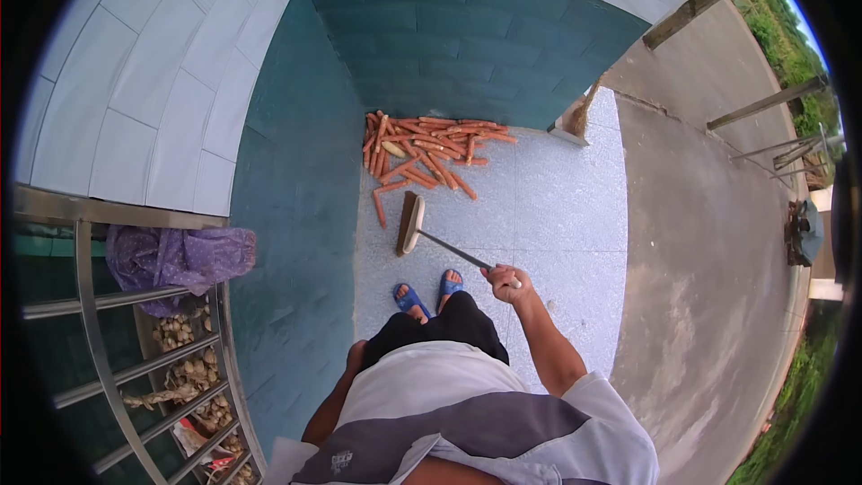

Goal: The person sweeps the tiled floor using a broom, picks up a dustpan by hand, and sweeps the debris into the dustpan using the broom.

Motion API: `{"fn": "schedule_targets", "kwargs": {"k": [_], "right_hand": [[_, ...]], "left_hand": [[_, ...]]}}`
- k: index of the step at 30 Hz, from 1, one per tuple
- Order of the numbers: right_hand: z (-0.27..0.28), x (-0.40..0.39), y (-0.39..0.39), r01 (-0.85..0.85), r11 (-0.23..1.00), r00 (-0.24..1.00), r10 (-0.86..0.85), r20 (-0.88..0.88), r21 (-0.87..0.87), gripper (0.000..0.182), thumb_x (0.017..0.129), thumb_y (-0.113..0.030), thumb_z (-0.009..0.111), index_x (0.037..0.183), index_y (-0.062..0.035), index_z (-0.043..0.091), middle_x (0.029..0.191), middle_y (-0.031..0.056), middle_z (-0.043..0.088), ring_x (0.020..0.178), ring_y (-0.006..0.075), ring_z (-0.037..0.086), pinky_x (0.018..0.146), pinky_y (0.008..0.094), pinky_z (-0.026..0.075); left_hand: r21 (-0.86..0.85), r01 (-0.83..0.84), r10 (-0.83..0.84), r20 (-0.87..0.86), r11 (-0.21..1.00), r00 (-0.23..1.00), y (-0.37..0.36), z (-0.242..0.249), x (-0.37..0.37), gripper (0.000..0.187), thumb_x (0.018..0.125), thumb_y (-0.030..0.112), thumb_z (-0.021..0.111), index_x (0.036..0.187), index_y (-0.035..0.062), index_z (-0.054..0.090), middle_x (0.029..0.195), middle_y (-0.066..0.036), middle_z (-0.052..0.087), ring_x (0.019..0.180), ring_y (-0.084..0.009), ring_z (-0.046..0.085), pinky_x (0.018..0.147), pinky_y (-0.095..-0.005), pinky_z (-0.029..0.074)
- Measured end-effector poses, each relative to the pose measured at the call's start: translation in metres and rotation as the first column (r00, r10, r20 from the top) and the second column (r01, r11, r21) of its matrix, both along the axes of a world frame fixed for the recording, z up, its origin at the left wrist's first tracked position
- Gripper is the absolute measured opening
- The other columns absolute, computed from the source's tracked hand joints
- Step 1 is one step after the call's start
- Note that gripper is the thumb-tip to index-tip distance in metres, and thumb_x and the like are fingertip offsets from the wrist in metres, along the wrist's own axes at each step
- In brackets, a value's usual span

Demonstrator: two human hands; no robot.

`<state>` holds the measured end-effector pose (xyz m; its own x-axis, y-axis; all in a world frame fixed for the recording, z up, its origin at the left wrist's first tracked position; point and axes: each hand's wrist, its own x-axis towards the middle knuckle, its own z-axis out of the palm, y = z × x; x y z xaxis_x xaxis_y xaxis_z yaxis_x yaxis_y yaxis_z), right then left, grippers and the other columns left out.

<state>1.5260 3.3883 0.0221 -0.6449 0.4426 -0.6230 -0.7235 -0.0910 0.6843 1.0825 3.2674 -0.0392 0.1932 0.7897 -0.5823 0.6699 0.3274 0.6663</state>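
My right hand (508, 283) is wrapped round the upper end of a broom's dark handle. The broom head (410, 225), pale on top with brown bristles, rests on the light speckled floor in front of my feet, its bristles towards the teal wall on the left. Just beyond it, a heap of orange-red corn cobs (431, 148) lies in the corner against the teal walls, with one yellowish piece among them. At my left thigh hangs my left hand (357, 357), its fingers mostly hidden by the body.
A metal rack (99, 332) at the left holds a purple cloth (180, 256) and bunches of garlic (193, 377). Blue sandals (411, 300) are on my feet. Concrete ground (700, 260), posts and greenery lie to the right. A small bin-like object (572, 122) stands at the wall's end.
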Motion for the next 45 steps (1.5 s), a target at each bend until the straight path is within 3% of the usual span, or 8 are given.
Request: {"fn": "schedule_targets", "kwargs": {"k": [3, 9, 14, 19, 27, 31, 34, 45], "right_hand": [[0.020, -0.009, -0.040, -0.007, 1.000, 0.999, 0.007, 0.042, 0.011, 0.031, 0.080, -0.017, 0.029, 0.091, 0.0121, 0.035, 0.050, 0.0014, 0.037, 0.033, 0.0071, 0.035, 0.029, 0.0180, 0.033], [0.090, -0.064, -0.065, -0.445, 0.869, 0.868, 0.359, 0.342, 0.216, 0.018, 0.080, -0.012, 0.033, 0.086, 0.0020, 0.043, 0.049, -0.0019, 0.037, 0.036, 0.0042, 0.036, 0.030, 0.0162, 0.031], [0.056, -0.068, -0.038, -0.293, 0.928, 0.950, 0.256, 0.178, 0.229, 0.016, 0.080, -0.010, 0.033, 0.087, 0.0027, 0.041, 0.049, -0.0028, 0.035, 0.035, 0.0035, 0.035, 0.030, 0.0152, 0.030], [0.026, -0.045, -0.038, -0.123, 0.976, 0.989, 0.105, 0.107, 0.181, 0.021, 0.081, -0.012, 0.033, 0.089, 0.0060, 0.039, 0.049, -0.0016, 0.035, 0.033, 0.0047, 0.032, 0.027, 0.0156, 0.029], [0.036, -0.027, -0.106, 0.126, 0.986, 0.978, -0.142, 0.151, 0.111, 0.024, 0.082, -0.015, 0.031, 0.088, 0.0057, 0.041, 0.049, -0.0013, 0.036, 0.033, 0.0039, 0.032, 0.029, 0.0162, 0.028], [0.095, -0.056, -0.124, -0.126, 0.975, 0.936, 0.055, 0.349, 0.183, 0.022, 0.081, -0.012, 0.031, 0.090, 0.0047, 0.041, 0.049, -0.0027, 0.035, 0.033, 0.0027, 0.032, 0.029, 0.0153, 0.028], [0.099, -0.052, -0.133, -0.052, 0.969, 0.959, -0.020, 0.284, 0.241, 0.022, 0.081, -0.011, 0.032, 0.091, 0.0055, 0.041, 0.049, -0.0020, 0.036, 0.034, 0.0026, 0.032, 0.029, 0.0151, 0.027], [0.031, -0.022, -0.132, 0.326, 0.945, 0.921, -0.318, 0.226, 0.005, 0.026, 0.082, -0.015, 0.030, 0.090, 0.0091, 0.036, 0.046, 0.0004, 0.036, 0.031, 0.0052, 0.032, 0.026, 0.0174, 0.029]], "left_hand": [[-0.063, -0.037, 0.038, 0.015, 0.997, 0.999, 0.009, 0.000, 0.004, 0.020, 0.068, 0.023, 0.050, 0.070, 0.0030, 0.054, 0.069, -0.017, 0.054, 0.069, -0.0282, 0.053, 0.061, -0.0348, 0.039], [0.058, 0.056, -0.060, 0.082, 0.997, 0.995, 0.017, 0.006, -0.001, 0.024, 0.069, 0.026, 0.050, 0.069, 0.0023, 0.054, 0.069, -0.017, 0.054, 0.069, -0.0280, 0.054, 0.060, -0.0351, 0.039], [-0.013, 0.001, 0.001, 0.119, 1.000, 0.993, -0.010, -0.032, -0.023, 0.023, 0.069, 0.024, 0.050, 0.069, 0.0020, 0.055, 0.069, -0.017, 0.055, 0.067, -0.0279, 0.054, 0.060, -0.0355, 0.039], [0.001, 0.123, -0.123, 0.001, 0.992, 0.992, 0.009, 0.024, -0.010, 0.023, 0.068, 0.024, 0.052, 0.071, 0.0013, 0.056, 0.070, -0.018, 0.055, 0.067, -0.0281, 0.054, 0.060, -0.0356, 0.040], [-0.024, 0.172, -0.172, -0.010, 0.985, 0.985, 0.010, 0.001, -0.019, 0.018, 0.068, 0.018, 0.051, 0.074, 0.0014, 0.057, 0.072, -0.016, 0.056, 0.070, -0.0264, 0.055, 0.062, -0.0342, 0.040], [-0.042, 0.228, -0.228, 0.015, 0.973, 0.974, 0.018, -0.001, -0.017, 0.016, 0.068, 0.016, 0.050, 0.073, 0.0024, 0.057, 0.073, -0.016, 0.056, 0.071, -0.0269, 0.055, 0.063, -0.0340, 0.040], [0.028, 0.219, -0.219, 0.031, 0.975, 0.975, 0.019, -0.011, -0.011, 0.016, 0.068, 0.017, 0.051, 0.073, 0.0032, 0.056, 0.073, -0.017, 0.056, 0.070, -0.0276, 0.055, 0.062, -0.0340, 0.041], [-0.020, 0.180, -0.181, -0.041, 0.983, 0.983, 0.027, -0.011, -0.021, 0.023, 0.067, 0.024, 0.056, 0.077, 0.0036, 0.058, 0.074, -0.014, 0.058, 0.070, -0.0242, 0.056, 0.063, -0.0317, 0.043]]}}
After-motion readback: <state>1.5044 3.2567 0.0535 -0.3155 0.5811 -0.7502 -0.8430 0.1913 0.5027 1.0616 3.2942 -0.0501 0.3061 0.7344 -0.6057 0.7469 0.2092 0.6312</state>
